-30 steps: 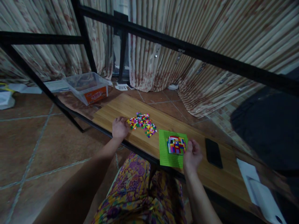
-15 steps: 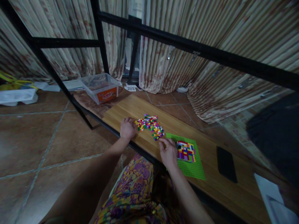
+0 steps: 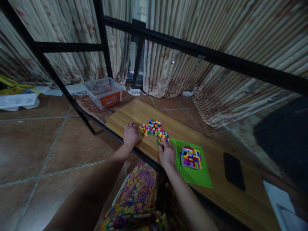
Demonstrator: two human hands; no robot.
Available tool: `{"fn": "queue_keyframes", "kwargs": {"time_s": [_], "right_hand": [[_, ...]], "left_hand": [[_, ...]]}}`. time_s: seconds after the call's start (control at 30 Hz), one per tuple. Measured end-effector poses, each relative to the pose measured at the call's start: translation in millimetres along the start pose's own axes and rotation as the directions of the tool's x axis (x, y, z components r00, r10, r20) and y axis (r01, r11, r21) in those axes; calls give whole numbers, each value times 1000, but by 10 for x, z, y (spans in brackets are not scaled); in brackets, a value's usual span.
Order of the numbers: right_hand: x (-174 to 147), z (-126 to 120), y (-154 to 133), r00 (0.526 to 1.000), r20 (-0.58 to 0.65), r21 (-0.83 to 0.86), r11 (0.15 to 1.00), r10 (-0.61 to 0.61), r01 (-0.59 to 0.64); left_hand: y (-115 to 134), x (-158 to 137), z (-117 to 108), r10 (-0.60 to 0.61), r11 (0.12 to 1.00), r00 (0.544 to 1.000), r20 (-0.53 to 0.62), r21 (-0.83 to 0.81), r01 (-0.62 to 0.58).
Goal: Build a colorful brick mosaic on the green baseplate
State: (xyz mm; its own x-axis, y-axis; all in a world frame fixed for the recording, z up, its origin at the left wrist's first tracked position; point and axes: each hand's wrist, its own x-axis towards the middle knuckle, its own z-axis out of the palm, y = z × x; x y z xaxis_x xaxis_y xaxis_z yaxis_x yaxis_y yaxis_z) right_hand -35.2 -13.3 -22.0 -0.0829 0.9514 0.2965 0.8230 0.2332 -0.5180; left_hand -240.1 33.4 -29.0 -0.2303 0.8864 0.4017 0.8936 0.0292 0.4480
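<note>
Clear plastic box: sat on the floor off the far left end of the wooden board (image 3: 130,112), with an orange label on its front; the clear plastic box (image 3: 102,93) looked open on top.
Left hand: came next, the left hand (image 3: 131,134) low over the board, back of the hand up, forearm slanting in from the lower left, fingers curled toward the pile's left edge. Couldn't tell if it was pinching anything, since the fingertips were too small and dim.
Loose bricks: a scattered pile of tiny multicolored bricks (image 3: 154,128) lay on the bare wood between the two hands (total confetti, honestly).
Right hand: the right hand (image 3: 166,154) was bent down at the pile's near right end, thumb and fingers drawn together, wrist near the board's front edge, forearm running back to the lower right. Couldn't tell whether a brick was in that grip either.
Green baseplate: the green baseplate (image 3: 198,178) lay flat just right of that hand, with a blocky brick build (image 3: 191,158) on it, well clear of the left hand.
Phone-like slab: a black slab (image 3: 234,171) lay flat farther right on the wood.
</note>
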Motion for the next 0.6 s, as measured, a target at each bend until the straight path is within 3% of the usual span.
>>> {"fn": "queue_keyframes", "kwargs": {"time_s": [0.6], "right_hand": [[-625, -749, 180, 990, -78, 325, 942, 117, -85]], "left_hand": [[-22, 8, 4, 0, 1000, 1000, -14, -20, 0]]}}
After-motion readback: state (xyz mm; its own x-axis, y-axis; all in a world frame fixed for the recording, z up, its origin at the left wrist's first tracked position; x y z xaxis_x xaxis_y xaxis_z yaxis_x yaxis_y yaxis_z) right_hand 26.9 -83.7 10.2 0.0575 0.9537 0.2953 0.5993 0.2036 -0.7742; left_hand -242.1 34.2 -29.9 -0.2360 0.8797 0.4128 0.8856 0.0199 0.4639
